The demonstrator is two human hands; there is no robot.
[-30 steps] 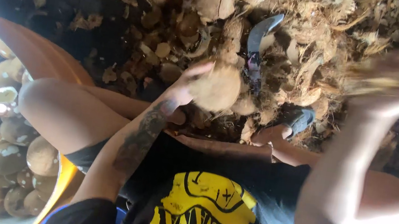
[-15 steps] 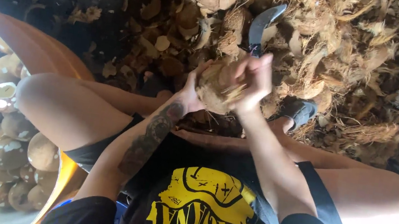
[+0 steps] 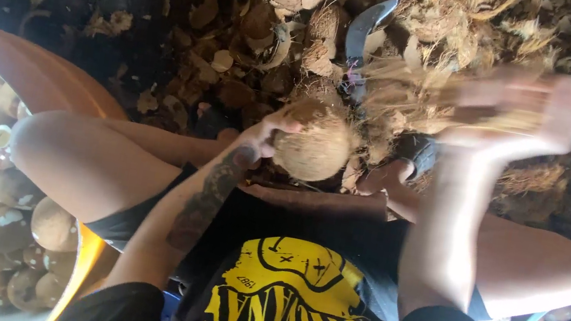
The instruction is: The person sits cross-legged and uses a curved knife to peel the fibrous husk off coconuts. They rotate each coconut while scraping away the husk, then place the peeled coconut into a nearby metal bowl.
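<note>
1. Brown, fibrous husk covers the ground on the far side of the scene, and a dark curved blade [image 3: 363, 37] stands up out of the husk pile [image 3: 474, 30].
2. The left hand [image 3: 270, 135] is clamped around a round, mostly stripped coconut [image 3: 314, 146], held near the middle of the view, just in front of the knees and near the base of the blade.
3. The right hand [image 3: 530, 108] is up and to the right, blurred by motion. Its fingers look spread, with a strip of husk fibre [image 3: 419, 90] trailing from it; whether it actually grips the strip I cannot tell.
4. To the left sits an orange tub [image 3: 46, 81] with many peeled coconuts [image 3: 3, 207] in it, well apart from the one in hand.
5. To do this stripping well, I judge that the left hand should keep a firm hold with the fingers on the shell's near side, away from the blade.
6. Each strip is probably best pulled clear away from the body so that loose fibre lands on the pile and not in the lap.
7. The remaining tufts should be turned toward the blade 1 patch at a time, with the shell steady against the knees.
</note>
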